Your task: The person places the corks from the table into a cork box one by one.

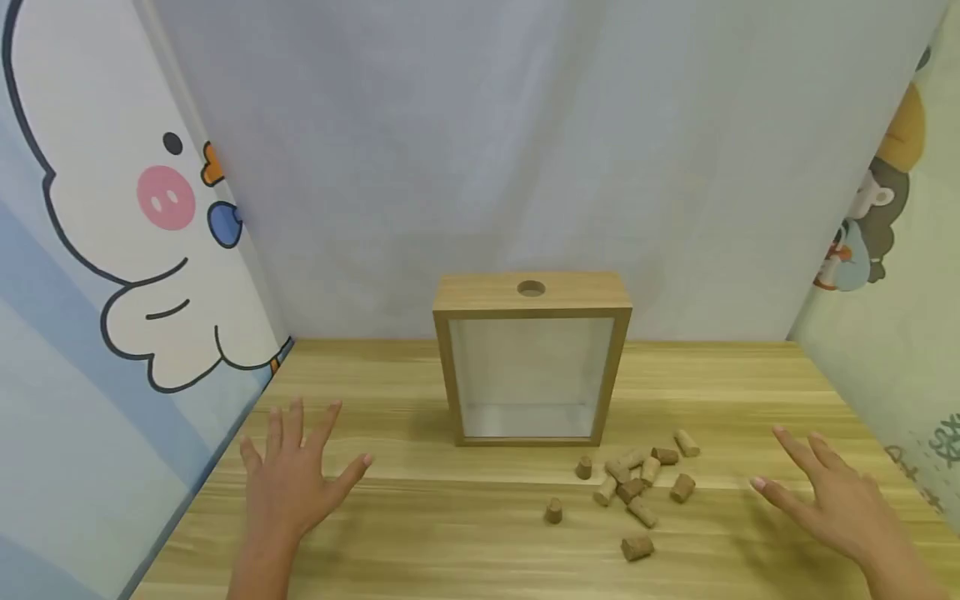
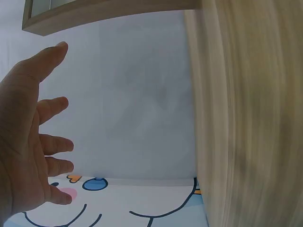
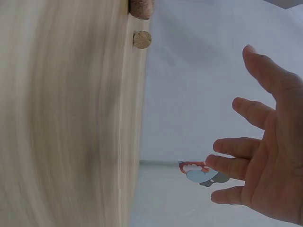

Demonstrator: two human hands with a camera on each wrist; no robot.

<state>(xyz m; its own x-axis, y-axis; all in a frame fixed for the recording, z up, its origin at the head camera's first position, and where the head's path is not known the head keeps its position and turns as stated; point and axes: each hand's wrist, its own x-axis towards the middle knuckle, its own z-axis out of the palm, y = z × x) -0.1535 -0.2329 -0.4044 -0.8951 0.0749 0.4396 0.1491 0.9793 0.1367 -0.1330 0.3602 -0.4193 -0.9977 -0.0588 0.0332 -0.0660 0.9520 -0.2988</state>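
Observation:
A wooden box frame [image 1: 531, 314] with a clear front and a round hole [image 1: 531, 288] in its top stands upright near the back of the table. To its front right lie several corks [image 1: 631, 489], some piled together, others apart. My left hand [image 1: 291, 479] hovers over the left side of the table with fingers spread, holding nothing; the left wrist view shows the same hand [image 2: 28, 137] beside the frame's edge [image 2: 113, 16]. On the right, my right hand [image 1: 836, 500] is spread too, away from the corks. Two corks [image 3: 142, 39] show in the right wrist view beyond that hand [image 3: 270, 151].
The wood-grain table [image 1: 420, 542] meets a pale cloth backdrop [image 1: 480, 150] behind the frame. A side panel with a cartoon duck [image 1: 97, 192] borders the left, and another printed panel [image 1: 892, 358] borders the right.

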